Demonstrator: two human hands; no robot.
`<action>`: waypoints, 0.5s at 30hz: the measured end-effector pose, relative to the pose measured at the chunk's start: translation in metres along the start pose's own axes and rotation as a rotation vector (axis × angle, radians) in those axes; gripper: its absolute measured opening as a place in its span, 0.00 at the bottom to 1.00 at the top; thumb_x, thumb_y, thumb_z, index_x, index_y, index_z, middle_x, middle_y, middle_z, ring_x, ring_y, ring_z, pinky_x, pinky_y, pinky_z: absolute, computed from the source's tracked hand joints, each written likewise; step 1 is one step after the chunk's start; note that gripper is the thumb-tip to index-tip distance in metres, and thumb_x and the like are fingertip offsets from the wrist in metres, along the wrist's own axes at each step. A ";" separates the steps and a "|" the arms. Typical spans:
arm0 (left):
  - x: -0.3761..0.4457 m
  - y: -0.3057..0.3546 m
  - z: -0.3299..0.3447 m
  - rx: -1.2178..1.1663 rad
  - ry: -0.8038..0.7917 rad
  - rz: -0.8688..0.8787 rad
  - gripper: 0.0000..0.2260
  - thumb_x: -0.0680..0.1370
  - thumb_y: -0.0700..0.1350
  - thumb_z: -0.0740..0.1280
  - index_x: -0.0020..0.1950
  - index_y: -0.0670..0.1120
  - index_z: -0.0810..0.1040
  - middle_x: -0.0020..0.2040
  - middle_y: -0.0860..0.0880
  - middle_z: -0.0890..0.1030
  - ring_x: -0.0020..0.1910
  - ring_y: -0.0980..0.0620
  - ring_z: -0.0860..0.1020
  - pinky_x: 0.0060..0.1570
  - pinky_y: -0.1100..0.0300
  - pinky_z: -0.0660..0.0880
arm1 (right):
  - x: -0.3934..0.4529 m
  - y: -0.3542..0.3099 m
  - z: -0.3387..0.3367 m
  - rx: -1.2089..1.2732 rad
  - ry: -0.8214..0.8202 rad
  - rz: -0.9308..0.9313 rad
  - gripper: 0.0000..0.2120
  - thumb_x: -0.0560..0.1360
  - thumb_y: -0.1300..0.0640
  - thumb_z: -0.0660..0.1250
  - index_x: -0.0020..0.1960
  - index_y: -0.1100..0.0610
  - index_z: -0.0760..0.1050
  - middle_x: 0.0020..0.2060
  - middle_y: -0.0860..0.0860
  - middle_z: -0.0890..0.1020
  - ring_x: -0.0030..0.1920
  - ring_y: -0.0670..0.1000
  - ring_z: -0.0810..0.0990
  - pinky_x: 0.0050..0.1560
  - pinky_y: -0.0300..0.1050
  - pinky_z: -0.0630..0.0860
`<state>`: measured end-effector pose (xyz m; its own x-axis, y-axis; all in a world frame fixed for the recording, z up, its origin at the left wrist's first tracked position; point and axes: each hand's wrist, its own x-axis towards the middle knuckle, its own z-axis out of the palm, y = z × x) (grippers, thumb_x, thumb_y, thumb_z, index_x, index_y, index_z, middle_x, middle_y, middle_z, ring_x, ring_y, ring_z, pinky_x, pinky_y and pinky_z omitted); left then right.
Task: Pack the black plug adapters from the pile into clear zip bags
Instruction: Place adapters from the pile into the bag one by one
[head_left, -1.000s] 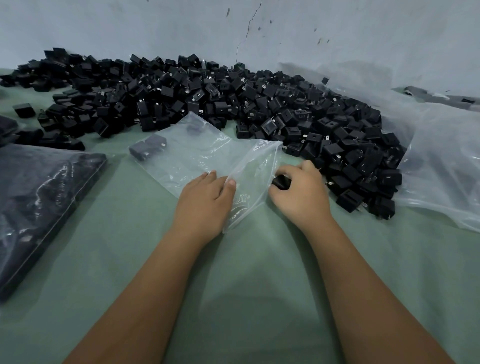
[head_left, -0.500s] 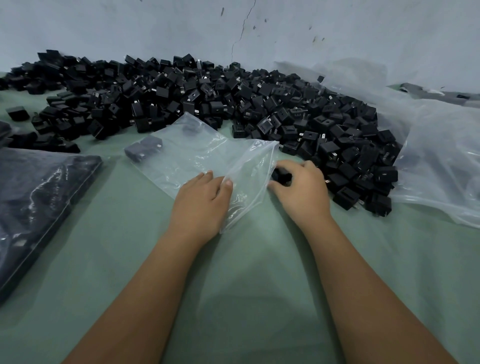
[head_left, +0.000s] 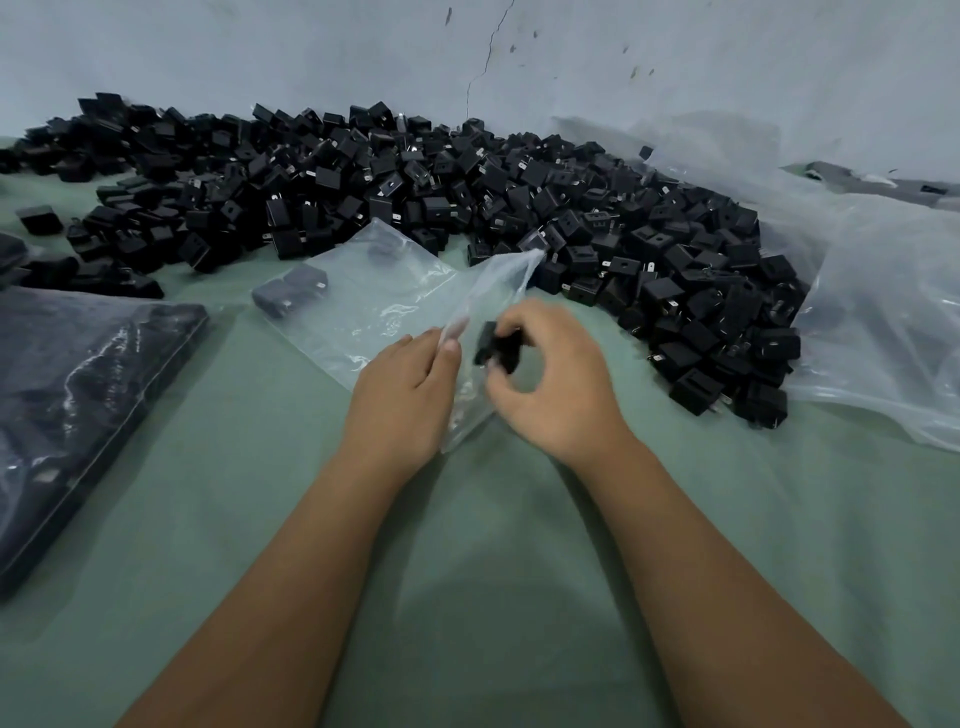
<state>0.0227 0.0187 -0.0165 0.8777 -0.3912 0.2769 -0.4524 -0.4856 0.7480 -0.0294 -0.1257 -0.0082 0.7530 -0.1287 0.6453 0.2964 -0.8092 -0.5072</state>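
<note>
Readable text: none is showing anywhere in the head view.
Plug adapters in the pile (head_left: 467, 208): no lettering or numbers are showing on their black faces at this size.
Adapter in the right hand (head_left: 500, 347): it is blurring, and no marking is coming through.
Clear zip bag (head_left: 395, 306): no print or label is showing on the film.
Wall (head_left: 675, 67): only a crack and scuff marks are showing, no sign.

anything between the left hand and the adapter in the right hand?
Yes, in the head view: the raised open edge of the clear zip bag stands between the left hand and the adapter that the right hand pinches.
</note>
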 end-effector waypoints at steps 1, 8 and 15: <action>0.000 -0.001 0.000 -0.032 0.005 -0.005 0.17 0.85 0.49 0.53 0.71 0.55 0.72 0.55 0.58 0.80 0.60 0.56 0.73 0.56 0.65 0.65 | 0.000 0.000 0.004 -0.013 -0.104 -0.001 0.08 0.70 0.61 0.68 0.48 0.55 0.75 0.46 0.45 0.78 0.50 0.49 0.75 0.52 0.46 0.74; 0.001 -0.005 0.001 -0.144 0.049 -0.036 0.17 0.85 0.49 0.52 0.72 0.56 0.70 0.61 0.55 0.79 0.67 0.51 0.70 0.61 0.67 0.63 | 0.001 0.004 0.002 -0.328 -0.169 -0.035 0.16 0.70 0.69 0.65 0.53 0.54 0.82 0.45 0.53 0.76 0.47 0.56 0.73 0.45 0.53 0.73; -0.002 -0.001 0.001 -0.069 0.118 0.039 0.18 0.85 0.48 0.51 0.66 0.47 0.77 0.50 0.63 0.78 0.65 0.68 0.62 0.62 0.80 0.49 | 0.005 -0.017 -0.007 -0.492 -0.017 -0.298 0.11 0.66 0.65 0.59 0.37 0.56 0.80 0.32 0.51 0.74 0.36 0.56 0.72 0.39 0.46 0.65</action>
<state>0.0210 0.0195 -0.0185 0.8737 -0.3124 0.3728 -0.4786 -0.4153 0.7736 -0.0348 -0.1165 0.0075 0.6894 0.1522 0.7083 0.1922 -0.9811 0.0237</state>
